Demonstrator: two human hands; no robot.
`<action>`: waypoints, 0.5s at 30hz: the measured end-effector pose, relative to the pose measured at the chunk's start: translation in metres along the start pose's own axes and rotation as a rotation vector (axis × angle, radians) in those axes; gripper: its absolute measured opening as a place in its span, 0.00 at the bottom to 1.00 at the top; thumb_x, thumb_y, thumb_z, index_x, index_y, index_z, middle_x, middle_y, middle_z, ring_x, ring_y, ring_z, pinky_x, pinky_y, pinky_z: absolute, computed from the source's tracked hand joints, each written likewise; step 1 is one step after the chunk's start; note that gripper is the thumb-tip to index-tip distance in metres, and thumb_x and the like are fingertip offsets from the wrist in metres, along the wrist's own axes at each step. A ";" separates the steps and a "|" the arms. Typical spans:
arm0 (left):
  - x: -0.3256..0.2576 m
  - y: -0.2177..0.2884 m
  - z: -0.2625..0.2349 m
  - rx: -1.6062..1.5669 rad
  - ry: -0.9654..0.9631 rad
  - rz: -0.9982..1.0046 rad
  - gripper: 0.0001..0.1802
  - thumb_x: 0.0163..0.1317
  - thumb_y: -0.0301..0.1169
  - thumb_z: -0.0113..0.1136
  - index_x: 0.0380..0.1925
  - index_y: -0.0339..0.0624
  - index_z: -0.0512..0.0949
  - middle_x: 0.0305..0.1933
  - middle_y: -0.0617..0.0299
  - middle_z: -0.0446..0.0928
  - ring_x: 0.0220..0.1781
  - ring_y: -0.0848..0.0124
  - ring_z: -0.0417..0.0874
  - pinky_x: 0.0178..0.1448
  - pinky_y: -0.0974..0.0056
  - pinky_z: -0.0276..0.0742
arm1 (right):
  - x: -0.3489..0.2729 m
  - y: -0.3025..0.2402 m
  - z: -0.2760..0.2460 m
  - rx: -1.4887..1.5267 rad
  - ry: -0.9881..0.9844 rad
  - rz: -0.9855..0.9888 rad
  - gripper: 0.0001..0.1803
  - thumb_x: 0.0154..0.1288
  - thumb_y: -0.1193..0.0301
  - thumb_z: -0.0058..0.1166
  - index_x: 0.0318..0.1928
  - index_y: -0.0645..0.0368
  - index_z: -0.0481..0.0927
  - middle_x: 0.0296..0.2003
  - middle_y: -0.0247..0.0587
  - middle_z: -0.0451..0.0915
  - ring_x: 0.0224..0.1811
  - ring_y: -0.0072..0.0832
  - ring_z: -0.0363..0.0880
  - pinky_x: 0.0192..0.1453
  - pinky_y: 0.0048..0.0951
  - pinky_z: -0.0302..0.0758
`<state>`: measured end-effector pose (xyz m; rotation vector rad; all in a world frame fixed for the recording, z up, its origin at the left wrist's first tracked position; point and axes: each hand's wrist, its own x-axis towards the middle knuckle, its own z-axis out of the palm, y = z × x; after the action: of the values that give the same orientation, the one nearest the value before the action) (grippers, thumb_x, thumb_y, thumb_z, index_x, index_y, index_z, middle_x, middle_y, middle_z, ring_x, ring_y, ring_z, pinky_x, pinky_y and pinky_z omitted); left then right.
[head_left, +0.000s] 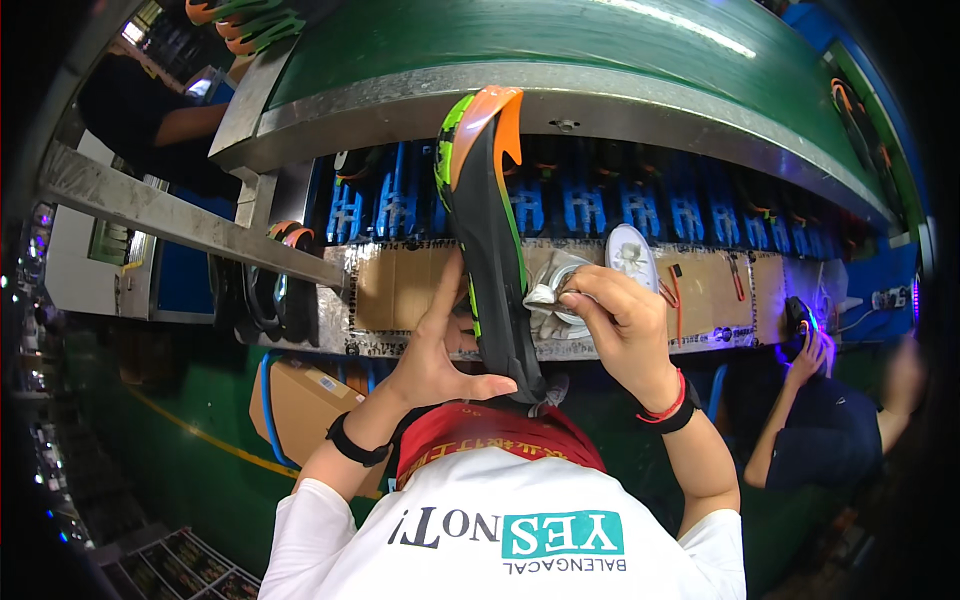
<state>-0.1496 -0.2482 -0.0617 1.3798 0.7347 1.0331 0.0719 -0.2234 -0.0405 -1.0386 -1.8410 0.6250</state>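
Left hand (432, 352) fingers grip the black shoe sole (488, 225) upright above the worktop's (395, 285) near edge; right hand (620, 325) fingers pinch a grey cloth (545, 297) against it.

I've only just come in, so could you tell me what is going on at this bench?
A person holds a black shoe sole with green and orange edges upright. The left hand steadies its lower end; the right hand presses a pale cloth against its side. A cardboard-covered ledge and a green conveyor lie beyond.
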 end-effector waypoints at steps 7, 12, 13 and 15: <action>-0.003 0.004 0.001 -0.087 -0.027 -0.036 0.67 0.42 0.25 0.73 0.69 0.43 0.28 0.69 0.49 0.50 0.56 0.63 0.73 0.53 0.59 0.79 | 0.003 -0.001 0.000 -0.162 0.003 -0.111 0.07 0.52 0.79 0.60 0.33 0.63 0.78 0.32 0.43 0.79 0.29 0.38 0.80 0.30 0.31 0.76; -0.001 0.006 0.002 -0.100 -0.043 -0.032 0.66 0.43 0.23 0.73 0.69 0.44 0.28 0.69 0.49 0.49 0.56 0.62 0.73 0.53 0.59 0.78 | 0.007 -0.002 -0.007 -0.200 -0.040 -0.160 0.08 0.51 0.78 0.61 0.33 0.62 0.78 0.32 0.43 0.80 0.29 0.39 0.80 0.30 0.31 0.76; 0.001 0.007 0.003 -0.111 -0.048 -0.031 0.66 0.43 0.23 0.72 0.69 0.45 0.28 0.69 0.49 0.49 0.56 0.62 0.73 0.53 0.60 0.78 | 0.007 -0.001 -0.010 -0.193 -0.066 -0.176 0.08 0.51 0.77 0.61 0.33 0.62 0.78 0.32 0.43 0.80 0.29 0.39 0.80 0.30 0.32 0.76; 0.005 0.007 0.006 -0.122 -0.062 -0.037 0.66 0.44 0.23 0.72 0.69 0.45 0.28 0.69 0.50 0.49 0.56 0.62 0.73 0.53 0.60 0.78 | 0.007 0.000 -0.017 -0.208 -0.080 -0.197 0.08 0.51 0.77 0.61 0.33 0.62 0.78 0.33 0.44 0.80 0.29 0.39 0.80 0.30 0.32 0.76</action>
<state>-0.1429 -0.2473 -0.0530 1.2826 0.6387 0.9855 0.0849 -0.2172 -0.0293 -0.9598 -2.0823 0.3684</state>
